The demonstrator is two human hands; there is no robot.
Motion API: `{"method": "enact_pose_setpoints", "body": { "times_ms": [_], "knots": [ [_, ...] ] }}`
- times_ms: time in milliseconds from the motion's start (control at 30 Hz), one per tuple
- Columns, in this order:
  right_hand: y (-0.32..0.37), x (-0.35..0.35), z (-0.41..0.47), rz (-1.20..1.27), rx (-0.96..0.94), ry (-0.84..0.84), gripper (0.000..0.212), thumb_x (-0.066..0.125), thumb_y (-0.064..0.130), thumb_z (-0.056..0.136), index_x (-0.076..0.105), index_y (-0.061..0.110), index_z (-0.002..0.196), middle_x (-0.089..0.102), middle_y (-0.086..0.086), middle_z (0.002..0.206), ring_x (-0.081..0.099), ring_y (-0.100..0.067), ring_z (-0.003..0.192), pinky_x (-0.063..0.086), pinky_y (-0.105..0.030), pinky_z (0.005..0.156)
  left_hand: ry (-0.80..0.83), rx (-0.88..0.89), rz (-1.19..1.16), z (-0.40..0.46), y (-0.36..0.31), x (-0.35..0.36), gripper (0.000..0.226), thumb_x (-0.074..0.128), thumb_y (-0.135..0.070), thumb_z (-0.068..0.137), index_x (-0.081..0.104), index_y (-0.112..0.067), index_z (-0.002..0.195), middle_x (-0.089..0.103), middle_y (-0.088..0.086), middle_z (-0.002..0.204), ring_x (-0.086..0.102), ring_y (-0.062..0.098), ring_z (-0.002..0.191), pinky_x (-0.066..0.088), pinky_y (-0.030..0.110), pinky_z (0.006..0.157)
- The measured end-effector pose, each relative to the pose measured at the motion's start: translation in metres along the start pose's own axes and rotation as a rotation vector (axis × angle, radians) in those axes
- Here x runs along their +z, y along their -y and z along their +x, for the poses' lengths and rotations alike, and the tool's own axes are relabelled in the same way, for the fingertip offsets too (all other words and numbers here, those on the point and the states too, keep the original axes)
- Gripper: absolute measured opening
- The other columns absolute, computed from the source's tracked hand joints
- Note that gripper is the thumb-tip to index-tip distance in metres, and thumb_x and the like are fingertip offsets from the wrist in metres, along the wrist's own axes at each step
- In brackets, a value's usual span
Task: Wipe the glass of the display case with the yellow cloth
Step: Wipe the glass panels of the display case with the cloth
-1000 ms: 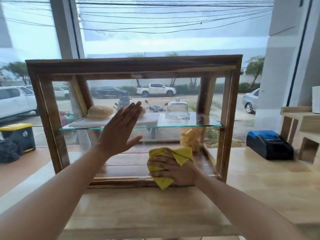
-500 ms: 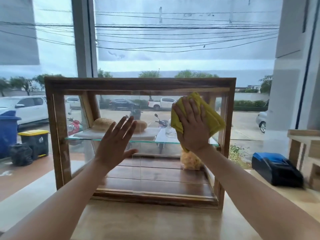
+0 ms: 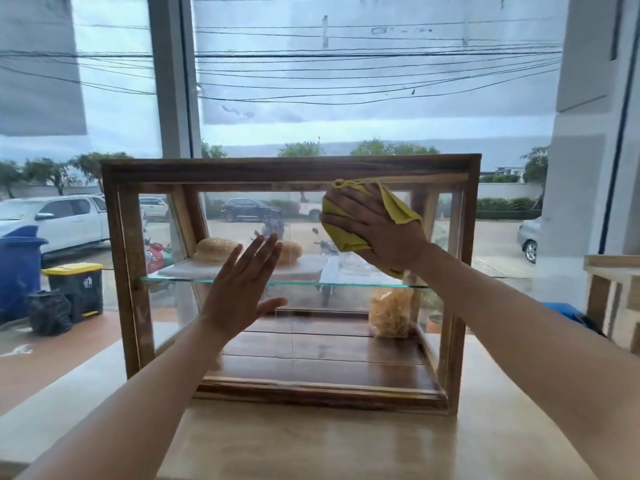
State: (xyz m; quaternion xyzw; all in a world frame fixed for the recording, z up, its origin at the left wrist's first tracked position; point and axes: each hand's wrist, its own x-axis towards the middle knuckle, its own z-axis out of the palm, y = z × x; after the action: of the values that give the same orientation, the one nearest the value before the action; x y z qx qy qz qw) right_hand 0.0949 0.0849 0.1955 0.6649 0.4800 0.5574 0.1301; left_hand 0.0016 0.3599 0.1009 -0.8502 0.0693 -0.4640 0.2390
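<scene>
A wooden-framed glass display case [image 3: 121, 258] stands on a light wooden counter in front of a big window. My right hand [image 3: 377, 230] presses the yellow cloth [image 3: 398, 206] flat against the upper right of the front glass, just under the top rail. My left hand [image 3: 242, 289] lies open and flat on the glass near the middle, fingers spread, level with the glass shelf [image 3: 311, 283]. Behind the glass, two sesame buns [image 3: 214, 249] sit on the shelf and a bag of yellowish snacks [image 3: 391, 317] rests on the case floor.
The counter [image 3: 311, 445] runs toward me below the case. A wooden rack [image 3: 613, 299] stands at the right edge, with a blue object [image 3: 561, 310] beside it. Outside the window are parked cars, a blue bin and a yellow-lidded bin.
My right hand has carried the cloth from the bottom of the glass up to the top right. My left hand stays flat on the glass. The view has pulled back slightly.
</scene>
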Motion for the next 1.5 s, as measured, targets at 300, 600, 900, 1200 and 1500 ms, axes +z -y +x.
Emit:
{"method": "enact_pose_setpoints", "body": {
  "times_ms": [300,600,900,1200,1500],
  "knots": [
    [0.015,0.002,-0.077,-0.126,0.241,0.002,0.056,0.035,0.04,0.095,0.042,0.024,0.148,0.033,-0.01,0.157,0.029,-0.033,0.145,0.015,-0.056,0.117,-0.042,0.031,-0.001,0.003,0.003,0.001,0.087,0.037,-0.066,0.086,0.03,-0.006,0.148,0.029,0.013,0.156,0.03,0.029,0.142,0.023,0.044,0.115],
    [0.142,0.058,-0.157,0.209,-0.195,0.333,0.05,0.028,0.041,0.101,0.049,0.024,0.143,0.038,-0.004,0.155,0.016,-0.02,0.15,-0.003,-0.042,0.123,-0.032,0.016,0.017,0.0,0.0,0.003,0.088,0.036,-0.066,0.084,0.028,-0.007,0.148,0.028,0.013,0.156,0.027,0.029,0.144,0.016,0.045,0.115],
    [0.064,0.03,-0.032,0.089,-0.045,0.022,0.046,0.039,0.034,0.098,0.052,0.025,0.141,0.043,-0.005,0.152,0.034,-0.027,0.143,0.012,-0.048,0.12,-0.063,0.035,0.008,-0.001,-0.001,0.005,0.087,0.039,-0.066,0.084,0.032,-0.006,0.146,0.032,0.012,0.155,0.03,0.029,0.143,0.023,0.05,0.114],
    [0.081,0.029,0.01,0.082,0.118,-0.013,0.05,0.037,0.033,0.097,0.049,0.018,0.143,0.04,-0.009,0.153,0.033,-0.031,0.144,0.02,-0.055,0.118,-0.126,0.055,-0.111,-0.005,0.018,0.006,0.075,0.038,-0.057,0.092,0.036,-0.003,0.145,0.035,0.011,0.153,0.03,0.023,0.142,0.027,0.043,0.114],
    [0.137,0.055,-0.035,0.106,-0.162,0.176,0.049,0.021,0.032,0.103,0.051,0.027,0.142,0.042,0.0,0.153,0.015,-0.02,0.15,0.002,-0.042,0.123,-0.02,0.024,0.014,-0.015,0.068,0.007,0.071,0.036,-0.052,0.09,0.026,-0.012,0.148,0.034,0.008,0.154,0.035,0.026,0.141,0.037,0.055,0.106]
  ]
}}
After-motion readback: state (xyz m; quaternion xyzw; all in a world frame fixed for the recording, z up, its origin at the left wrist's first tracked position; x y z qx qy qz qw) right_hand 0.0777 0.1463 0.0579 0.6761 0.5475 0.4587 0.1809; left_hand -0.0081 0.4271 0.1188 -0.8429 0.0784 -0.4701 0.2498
